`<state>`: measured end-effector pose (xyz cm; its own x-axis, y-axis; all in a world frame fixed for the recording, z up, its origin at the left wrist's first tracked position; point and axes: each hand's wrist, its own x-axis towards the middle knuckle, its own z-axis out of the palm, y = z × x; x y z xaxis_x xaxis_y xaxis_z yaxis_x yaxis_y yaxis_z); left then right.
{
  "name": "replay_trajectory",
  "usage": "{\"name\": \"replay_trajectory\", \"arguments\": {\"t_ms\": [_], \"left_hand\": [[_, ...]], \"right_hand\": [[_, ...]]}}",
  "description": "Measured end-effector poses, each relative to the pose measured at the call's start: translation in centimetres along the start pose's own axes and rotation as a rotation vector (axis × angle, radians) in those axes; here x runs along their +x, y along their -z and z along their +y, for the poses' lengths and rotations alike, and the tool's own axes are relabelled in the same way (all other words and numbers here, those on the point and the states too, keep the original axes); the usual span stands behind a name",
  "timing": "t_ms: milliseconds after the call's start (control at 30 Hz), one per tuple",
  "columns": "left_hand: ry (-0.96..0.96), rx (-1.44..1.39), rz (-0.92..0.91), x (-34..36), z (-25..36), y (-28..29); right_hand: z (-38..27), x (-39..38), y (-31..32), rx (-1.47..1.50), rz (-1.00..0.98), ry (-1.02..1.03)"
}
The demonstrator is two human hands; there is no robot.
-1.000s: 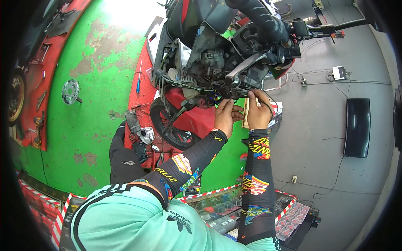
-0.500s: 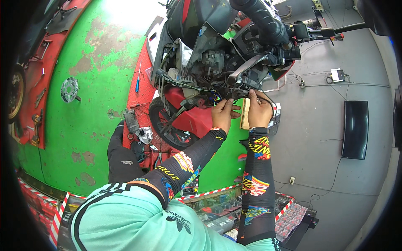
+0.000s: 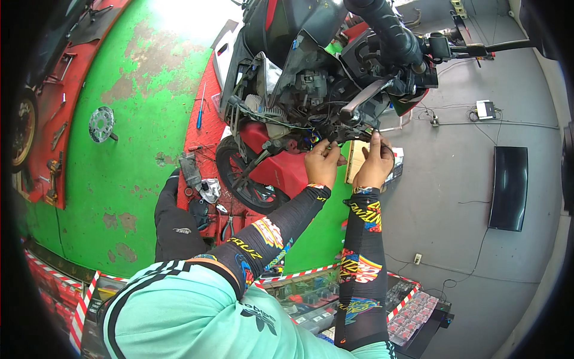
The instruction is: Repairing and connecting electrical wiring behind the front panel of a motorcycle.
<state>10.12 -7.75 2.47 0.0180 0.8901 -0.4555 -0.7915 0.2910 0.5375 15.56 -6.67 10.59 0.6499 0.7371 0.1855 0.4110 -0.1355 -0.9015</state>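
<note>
A partly stripped motorcycle (image 3: 311, 87) stands in front of me, its wiring and brackets exposed below the handlebar grip (image 3: 391, 33). My left hand (image 3: 323, 166) is closed in a pinch at the wiring (image 3: 314, 136) under the front end. What its fingertips hold is too small and dark to make out. A hand's width to the right, my right hand (image 3: 374, 166) is closed around a thin black cable, near the tip of a metal lever (image 3: 353, 113). Below the hands are the red body panel (image 3: 278, 170) and a black wheel (image 3: 236, 173).
On the red platform lie a blue screwdriver (image 3: 200, 116), pliers (image 3: 227, 227) and a grey metal part (image 3: 190, 170). A cardboard box (image 3: 355, 161) is behind my right hand. A metal disc (image 3: 101, 124) stands on the green floor. A black screen (image 3: 508, 188) hangs on the grey wall.
My right hand has shifted slightly down from the lever and turned, its fingers drawn closer together. My left hand keeps its pinch at the wiring. The whole view has shifted slightly.
</note>
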Motion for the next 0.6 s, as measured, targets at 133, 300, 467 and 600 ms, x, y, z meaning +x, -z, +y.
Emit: {"name": "replay_trajectory", "arguments": {"t_ms": [133,300,467,600], "left_hand": [[-0.02,0.06,-0.005,0.1,-0.2,0.6],[-0.054,0.079,-0.016,-0.7,-0.9,3.2],[0.002,0.129,-0.026,-1.2,-1.2,8.5],[-0.014,0.171,-0.047,-0.7,0.0,13.5]], "right_hand": [[0.6,-0.6,-0.1,0.31,-0.042,-0.178],[1.1,0.2,0.5,0.464,-0.32,-0.496],[3.7,-1.9,2.6,0.71,-0.28,-0.771],[6.4,-3.4,3.9,0.843,0.119,-0.608]]}}
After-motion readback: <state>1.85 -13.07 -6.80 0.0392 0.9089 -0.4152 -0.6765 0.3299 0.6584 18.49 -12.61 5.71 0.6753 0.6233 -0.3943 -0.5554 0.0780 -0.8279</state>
